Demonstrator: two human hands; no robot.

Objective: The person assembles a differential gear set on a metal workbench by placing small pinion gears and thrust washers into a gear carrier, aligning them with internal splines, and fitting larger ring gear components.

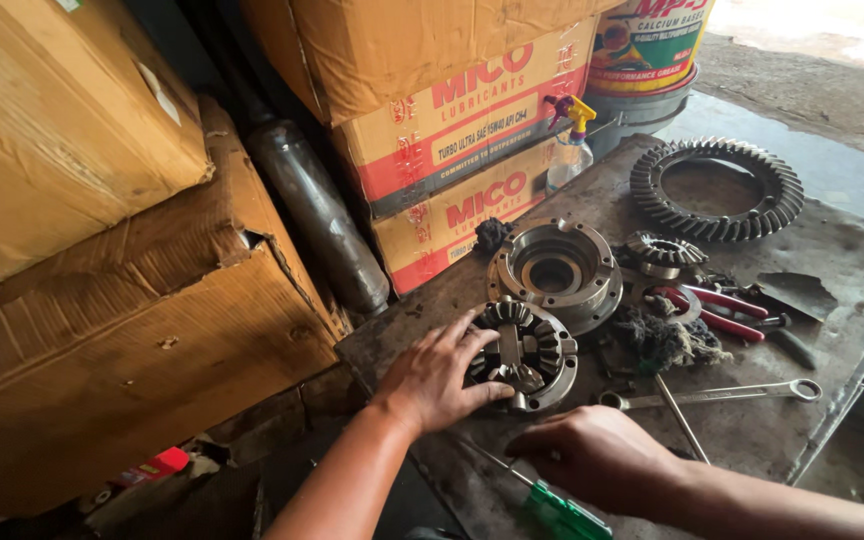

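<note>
One gear carrier (525, 352), one empty housing (555, 270), one ring gear (717, 188) on bench (752, 430). Left hand (439, 380), fingers spread, rests on carrier's left rim. Right hand (592, 455) closed near green screwdriver (562, 515); grip can't tell.

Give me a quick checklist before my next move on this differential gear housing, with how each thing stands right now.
1. Left hand steadies the gear housing: ok, fingers rest on its rim.
2. Housing sits flat on the metal bench: ok.
3. Gears seated inside the housing: cannot tell, partly in shadow.
4. Right hand free: cannot tell, it lies knuckles up by the green-handled screwdriver, grip hidden.
5. Combination wrench within reach: ok, lying just right of the housing.
6. Other case half close by: ok, directly behind the housing.
</note>
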